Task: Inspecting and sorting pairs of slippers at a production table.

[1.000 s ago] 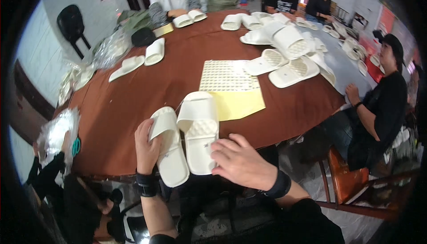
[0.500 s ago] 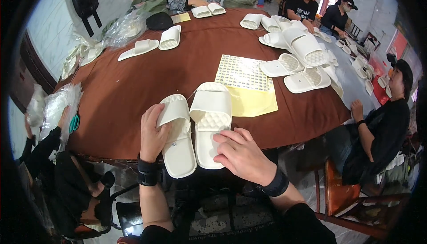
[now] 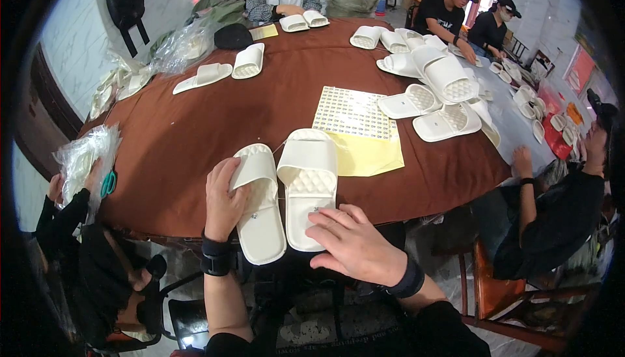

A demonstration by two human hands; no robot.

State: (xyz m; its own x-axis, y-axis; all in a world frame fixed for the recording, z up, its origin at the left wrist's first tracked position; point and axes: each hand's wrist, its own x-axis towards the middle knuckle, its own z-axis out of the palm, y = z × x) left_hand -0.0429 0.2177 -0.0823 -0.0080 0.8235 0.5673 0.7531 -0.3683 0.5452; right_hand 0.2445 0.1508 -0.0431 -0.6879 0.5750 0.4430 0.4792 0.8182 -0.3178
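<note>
A pair of cream slippers rests at the near edge of the brown-covered table, toes pointing away from me. My left hand (image 3: 223,202) grips the left slipper (image 3: 262,234) by its side and strap, thumb reaching under the strap. Over the heel of the right slipper (image 3: 307,191) lies my right hand (image 3: 357,243); its fingertips touch the insole beside a small dark-printed mark, and the thumb stands apart. A similar mark shows on the left insole. A thin thread runs between the two slippers. Just beyond them is a sheet of printed stickers (image 3: 355,113) on yellow backing (image 3: 368,155).
A heap of cream slippers (image 3: 449,77) covers the table's right side. Another pair (image 3: 247,61) lies far left, near a black cap (image 3: 232,35). Teal scissors (image 3: 109,183) and clear bags (image 3: 88,152) are at the left edge. Several people sit around the table (image 3: 176,162).
My right hand has slid slightly down and left on the right slipper's insole, uncovering part of the printed mark. My left hand keeps its grip. The person at right has raised a hand.
</note>
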